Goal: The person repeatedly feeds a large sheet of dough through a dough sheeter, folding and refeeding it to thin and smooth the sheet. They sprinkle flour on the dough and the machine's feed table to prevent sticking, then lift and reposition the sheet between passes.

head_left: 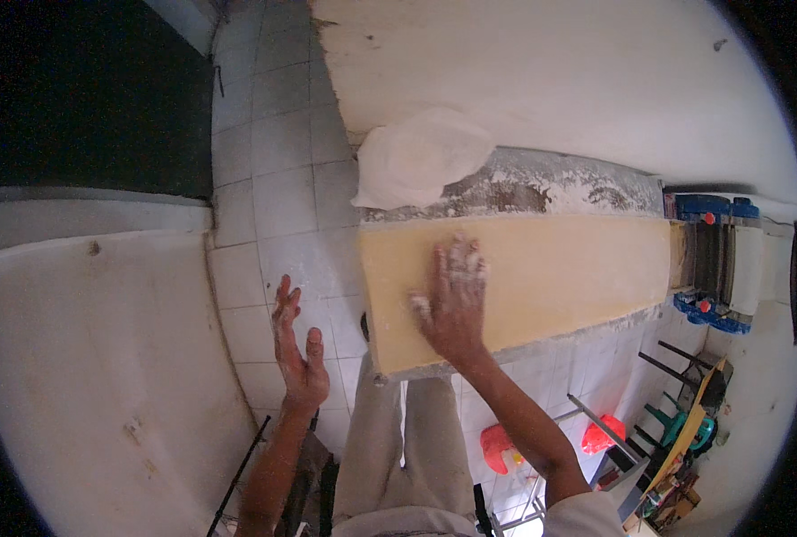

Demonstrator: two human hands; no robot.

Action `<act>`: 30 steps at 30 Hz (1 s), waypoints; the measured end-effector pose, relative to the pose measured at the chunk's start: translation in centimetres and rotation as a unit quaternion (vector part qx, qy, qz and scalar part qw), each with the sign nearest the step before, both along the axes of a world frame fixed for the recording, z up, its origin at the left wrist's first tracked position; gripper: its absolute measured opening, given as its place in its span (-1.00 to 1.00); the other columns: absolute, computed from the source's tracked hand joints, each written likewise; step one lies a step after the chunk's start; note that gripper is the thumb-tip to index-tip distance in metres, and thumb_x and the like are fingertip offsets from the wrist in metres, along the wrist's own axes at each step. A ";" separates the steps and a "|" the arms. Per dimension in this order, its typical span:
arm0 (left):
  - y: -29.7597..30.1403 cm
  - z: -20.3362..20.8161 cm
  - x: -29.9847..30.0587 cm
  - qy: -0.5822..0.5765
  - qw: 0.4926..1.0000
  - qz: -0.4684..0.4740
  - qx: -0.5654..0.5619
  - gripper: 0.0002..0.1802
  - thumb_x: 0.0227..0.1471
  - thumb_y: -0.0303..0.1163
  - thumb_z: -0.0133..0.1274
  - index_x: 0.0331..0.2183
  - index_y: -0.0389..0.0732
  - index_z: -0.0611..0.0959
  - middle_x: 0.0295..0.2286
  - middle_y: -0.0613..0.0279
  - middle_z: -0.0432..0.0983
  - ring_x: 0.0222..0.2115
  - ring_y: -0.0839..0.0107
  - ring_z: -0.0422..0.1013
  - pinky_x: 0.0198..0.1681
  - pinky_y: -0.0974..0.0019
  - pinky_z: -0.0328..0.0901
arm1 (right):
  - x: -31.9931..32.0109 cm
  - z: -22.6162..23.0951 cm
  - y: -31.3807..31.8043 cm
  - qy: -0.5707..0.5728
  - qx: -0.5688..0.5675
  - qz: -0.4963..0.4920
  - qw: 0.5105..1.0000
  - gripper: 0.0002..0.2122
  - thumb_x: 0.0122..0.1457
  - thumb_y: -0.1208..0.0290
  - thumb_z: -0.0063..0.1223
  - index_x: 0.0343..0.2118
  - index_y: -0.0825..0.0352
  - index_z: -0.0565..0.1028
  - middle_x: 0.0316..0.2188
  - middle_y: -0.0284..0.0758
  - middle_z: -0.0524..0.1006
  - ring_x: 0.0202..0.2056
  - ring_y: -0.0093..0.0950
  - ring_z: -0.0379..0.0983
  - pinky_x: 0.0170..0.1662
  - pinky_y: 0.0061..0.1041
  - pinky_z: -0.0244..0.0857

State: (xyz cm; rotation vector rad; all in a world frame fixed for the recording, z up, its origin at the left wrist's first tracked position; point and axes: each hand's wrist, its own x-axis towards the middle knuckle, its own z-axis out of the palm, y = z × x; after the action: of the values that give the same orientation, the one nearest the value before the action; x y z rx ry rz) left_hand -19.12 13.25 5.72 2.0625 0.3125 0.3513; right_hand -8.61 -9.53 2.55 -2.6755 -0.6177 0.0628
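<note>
A long, flat sheet of pale yellow dough (pixel 578 268) stretches along the floured work table (pixel 587 183). Over its left part is my right hand (pixel 455 300), fingers spread and whitened with flour, palm down on or just above the surface; slight blur hides whether it touches. My left hand (pixel 302 353) is raised in the air left of the table's end, fingers stretched and thumb apart, holding nothing. At the table's far left corner lies a crumpled whitish cloth or plastic sheet (pixel 425 157).
A blue-framed roller machine (pixel 716 259) stands at the table's right end, meeting the sheet. Walls rise beyond the table and at the left. Red bags (pixel 603 434), a metal frame (pixel 600 425) and a green stool (pixel 698 430) are at lower right, on the tiled floor (pixel 282 201).
</note>
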 end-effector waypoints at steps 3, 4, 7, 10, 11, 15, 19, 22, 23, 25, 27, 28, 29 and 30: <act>-1.1 0.1 -0.1 -0.025 0.999 0.005 -0.036 -0.40 0.39 -0.07 -0.15 0.29 -0.19 0.27 0.31 -0.22 0.11 0.31 -0.09 0.11 0.27 -0.11 0.17 | -0.1 -0.8 0.2 0.000 -0.007 -0.023 1.000 -0.26 0.27 0.03 0.00 0.38 0.44 0.15 0.43 0.10 -0.01 0.44 0.14 -0.18 0.42 0.20 -0.40; -1.8 0.4 0.5 -0.027 0.999 0.001 -0.045 -0.40 0.39 -0.08 -0.14 0.29 -0.20 0.27 0.31 -0.23 0.11 0.31 -0.10 0.11 0.28 -0.12 0.16 | -0.6 -0.9 0.8 0.022 0.032 0.013 0.999 -0.26 0.26 0.04 0.01 0.37 0.43 0.16 0.43 0.09 0.00 0.44 0.13 -0.17 0.42 0.19 -0.39; -4.3 1.0 2.2 -0.056 0.997 -0.034 -0.035 -0.42 0.38 -0.11 -0.12 0.26 -0.22 0.30 0.29 -0.24 0.13 0.32 -0.09 0.11 0.31 -0.12 0.10 | -4.2 -1.1 3.7 0.083 0.109 0.146 0.980 -0.29 0.24 0.08 0.03 0.37 0.40 0.18 0.42 0.06 0.04 0.44 0.11 -0.17 0.44 0.16 -0.37; -7.6 1.7 3.1 -0.088 0.990 -0.101 -0.052 -0.45 0.35 -0.13 -0.11 0.21 -0.27 0.38 0.31 -0.25 0.10 0.33 -0.11 0.08 0.35 -0.13 -0.01 | -6.0 -2.4 3.5 0.110 0.075 0.247 0.960 -0.32 0.24 0.14 0.02 0.37 0.35 0.19 0.41 0.06 0.05 0.46 0.08 -0.20 0.45 0.14 -0.34; -8.5 1.8 3.3 -0.080 0.986 -0.144 -0.029 -0.45 0.34 -0.14 -0.10 0.21 -0.27 0.39 0.32 -0.25 0.07 0.34 -0.12 0.06 0.36 -0.14 -0.04 | -5.7 -3.3 2.3 0.103 0.038 0.207 0.972 -0.32 0.24 0.14 0.01 0.38 0.33 0.18 0.42 0.05 0.05 0.46 0.06 -0.21 0.45 0.15 -0.35; -11.5 -0.3 3.7 -0.006 0.963 -0.260 0.065 -0.35 0.32 -0.06 -0.09 0.28 -0.24 0.35 0.38 -0.16 -0.02 0.39 -0.05 -0.05 0.41 -0.15 -0.16 | -3.5 -0.8 -3.1 0.073 -0.001 0.047 0.996 -0.28 0.27 0.10 0.02 0.42 0.28 0.10 0.46 0.00 -0.05 0.47 0.03 -0.23 0.44 0.16 -0.39; -11.5 -2.8 4.1 0.093 0.871 -0.366 0.314 -0.20 0.24 0.01 0.00 0.33 -0.26 0.28 0.41 0.01 -0.07 0.43 0.07 -0.16 0.42 -0.23 -0.25 | -0.8 -0.1 -10.6 -0.032 -0.097 -0.152 0.983 -0.28 0.29 0.14 0.06 0.42 0.31 0.09 0.44 0.10 -0.04 0.47 0.01 -0.18 0.44 0.11 -0.27; -11.0 -2.3 4.8 0.112 0.875 -0.371 0.289 -0.16 0.23 0.02 0.01 0.35 -0.28 0.23 0.41 0.03 -0.07 0.43 0.04 -0.17 0.43 -0.23 -0.28 | -0.1 2.1 -13.6 0.041 0.141 -0.273 0.951 -0.32 0.31 0.12 0.07 0.39 0.35 0.15 0.40 0.08 0.11 0.42 -0.01 0.01 0.40 0.05 -0.09; -10.5 -2.4 5.5 0.115 0.884 -0.341 0.299 -0.15 0.23 0.02 0.01 0.35 -0.28 0.22 0.41 0.02 -0.07 0.43 0.03 -0.18 0.43 -0.24 -0.29 | -0.3 3.9 -13.4 0.142 0.280 -0.300 0.901 -0.41 0.34 0.11 0.06 0.31 0.38 0.29 0.26 0.04 0.35 0.27 -0.08 0.31 0.29 -0.06 0.17; -10.3 -2.6 8.1 0.108 0.898 -0.296 0.306 -0.13 0.23 0.02 0.02 0.36 -0.29 0.19 0.41 0.01 -0.08 0.43 0.02 -0.20 0.43 -0.25 -0.33 | -2.0 3.6 -12.3 0.255 0.386 -0.327 0.824 -0.50 0.36 0.14 0.03 0.23 0.38 0.34 0.16 -0.02 0.43 0.13 -0.16 0.40 0.19 -0.17 0.25; -10.6 -2.8 10.2 0.103 0.900 -0.255 0.338 -0.16 0.23 0.01 0.02 0.34 -0.33 0.23 0.41 -0.02 -0.09 0.43 0.03 -0.20 0.43 -0.23 -0.32 | -3.3 2.9 -11.0 0.354 0.484 -0.338 0.725 -0.58 0.38 0.17 0.01 0.16 0.37 0.40 0.06 -0.09 0.51 0.00 -0.24 0.49 0.08 -0.28 0.32; -11.0 -2.6 10.9 0.098 0.900 -0.231 0.355 -0.17 0.24 0.00 0.01 0.32 -0.35 0.25 0.41 -0.03 -0.10 0.43 0.04 -0.20 0.43 -0.22 -0.31 | -3.7 2.8 -10.7 0.398 0.530 -0.337 0.669 -0.61 0.39 0.19 0.00 0.12 0.37 0.43 0.00 -0.13 0.55 -0.07 -0.29 0.53 0.03 -0.34 0.36; -11.6 -2.9 11.0 0.093 0.900 -0.224 0.362 -0.17 0.24 -0.01 0.02 0.32 -0.36 0.24 0.41 -0.06 -0.11 0.43 0.01 -0.21 0.42 -0.26 -0.33 | -4.1 2.9 -10.9 0.439 0.573 -0.332 0.608 -0.65 0.40 0.20 -0.02 0.08 0.36 0.46 -0.05 -0.16 0.59 -0.14 -0.33 0.57 -0.02 -0.39 0.39; -12.4 -3.0 10.8 0.104 0.895 -0.242 0.361 -0.16 0.24 0.01 0.01 0.33 -0.35 0.24 0.41 -0.06 -0.12 0.44 0.02 -0.21 0.42 -0.26 -0.33 | -4.5 3.2 -11.3 0.414 0.539 -0.320 0.660 -0.65 0.40 0.20 -0.02 0.07 0.37 0.47 -0.05 -0.18 0.60 -0.15 -0.34 0.58 -0.04 -0.39 0.40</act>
State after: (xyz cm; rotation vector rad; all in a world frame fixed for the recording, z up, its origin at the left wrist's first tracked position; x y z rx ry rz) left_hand -8.34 0.82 2.76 2.8185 -0.2618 -0.0900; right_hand -13.11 -20.87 5.74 -1.2835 0.5013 0.5001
